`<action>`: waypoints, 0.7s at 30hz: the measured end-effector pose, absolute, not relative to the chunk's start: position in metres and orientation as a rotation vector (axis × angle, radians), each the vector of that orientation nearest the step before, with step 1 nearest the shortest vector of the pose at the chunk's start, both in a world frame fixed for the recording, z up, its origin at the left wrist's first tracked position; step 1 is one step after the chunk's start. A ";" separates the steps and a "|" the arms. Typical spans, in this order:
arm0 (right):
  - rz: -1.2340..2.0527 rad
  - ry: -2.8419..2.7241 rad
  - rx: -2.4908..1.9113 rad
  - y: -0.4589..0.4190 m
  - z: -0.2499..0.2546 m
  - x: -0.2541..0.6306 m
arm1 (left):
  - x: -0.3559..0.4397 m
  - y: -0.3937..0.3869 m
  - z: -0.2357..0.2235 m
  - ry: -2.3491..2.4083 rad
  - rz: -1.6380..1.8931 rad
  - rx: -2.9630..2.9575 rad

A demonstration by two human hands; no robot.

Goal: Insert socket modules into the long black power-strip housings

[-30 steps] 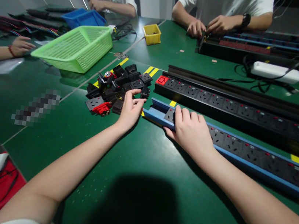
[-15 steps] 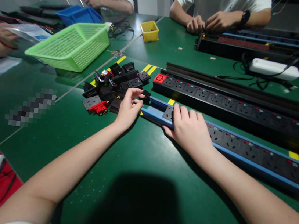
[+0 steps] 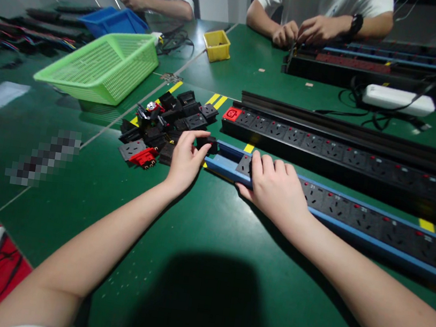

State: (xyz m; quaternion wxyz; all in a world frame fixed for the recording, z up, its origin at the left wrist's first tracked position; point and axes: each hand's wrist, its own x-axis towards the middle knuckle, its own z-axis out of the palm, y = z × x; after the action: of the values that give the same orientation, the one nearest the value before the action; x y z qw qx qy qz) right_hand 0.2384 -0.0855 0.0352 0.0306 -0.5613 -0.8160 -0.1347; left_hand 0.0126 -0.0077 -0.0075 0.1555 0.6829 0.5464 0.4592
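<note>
A long blue rail (image 3: 370,233) filled with black socket modules lies across the green table in front of me. My right hand (image 3: 275,185) rests on its left end, fingers curled over the last black module (image 3: 245,164). My left hand (image 3: 186,159) pinches a small black socket module (image 3: 208,143) just left of the rail's open end. Behind that hand lies a heap of loose black socket modules (image 3: 169,121) with a red one (image 3: 143,157) at its front.
A finished black power strip (image 3: 326,146) with a red end socket lies behind the rail. A green basket (image 3: 102,63), blue bin (image 3: 112,20) and yellow box (image 3: 217,45) stand farther back. A person across the table works on another strip (image 3: 338,58). A white device (image 3: 397,99) lies right.
My left hand has drawn the black module from the heap toward the rail's open end. The hand of a person at the left edge has left the view. My right hand stayed put.
</note>
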 end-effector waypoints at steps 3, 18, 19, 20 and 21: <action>-0.416 -2.515 -1.731 -0.086 0.035 0.239 | 0.013 -0.009 -0.007 1.604 1.328 1.946; -0.414 -2.513 -1.724 -0.085 0.035 0.238 | 0.012 -0.006 -0.010 1.514 1.232 1.952; -0.416 -2.513 -1.725 -0.085 0.035 0.238 | 0.012 -0.006 -0.010 1.493 1.215 1.961; -0.419 -2.513 -1.726 -0.085 0.035 0.238 | 0.012 -0.007 -0.010 1.473 1.193 1.973; -0.422 -2.514 -1.726 -0.085 0.035 0.238 | 0.012 -0.008 -0.009 1.456 1.171 1.987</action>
State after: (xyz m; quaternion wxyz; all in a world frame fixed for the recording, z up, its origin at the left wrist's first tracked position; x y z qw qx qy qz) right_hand 0.2384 -0.0851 0.0349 0.0318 -0.5603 -0.8162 -0.1370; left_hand 0.0124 -0.0076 -0.0094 0.2056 0.7128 0.5225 0.4202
